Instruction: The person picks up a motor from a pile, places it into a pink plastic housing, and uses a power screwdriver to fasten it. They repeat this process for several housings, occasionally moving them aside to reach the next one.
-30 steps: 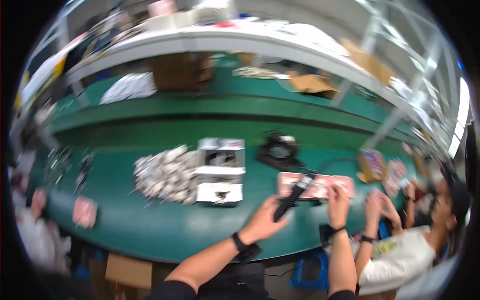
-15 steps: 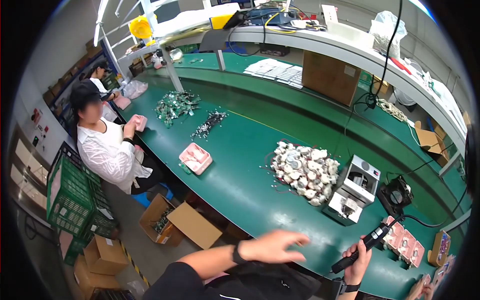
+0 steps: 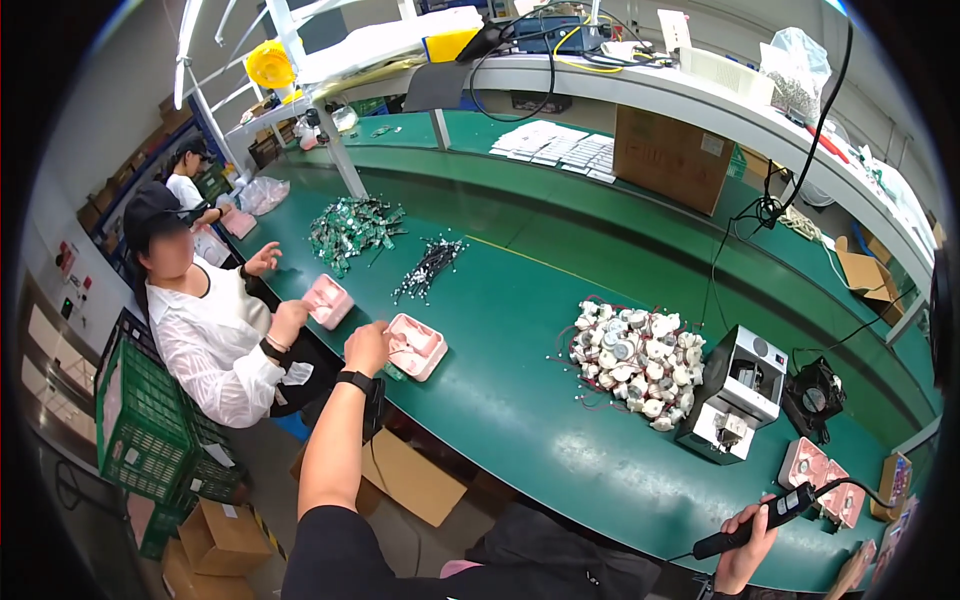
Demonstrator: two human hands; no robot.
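My left hand is stretched out to the left, its fingers closed at the left edge of a pink plastic case that sits on the green table. Inside the case are moulded compartments, and a bit of green circuit board shows beside it. In my right hand is a black electric screwdriver, tilted with its thin bit pointing down to the left and its cable leaving to the right. A second pink case stands just beyond, touched by a co-worker's hand.
White motors with red wires lie heaped near a grey metal machine. Circuit boards and small black-and-white parts form piles farther left. Several pink cases lie at right. A black cable hangs from above.
My left hand has moved left and away from me to the pink case. The screwdriver in my right hand has shifted right and lower. The co-worker's pink case has come down to the table.
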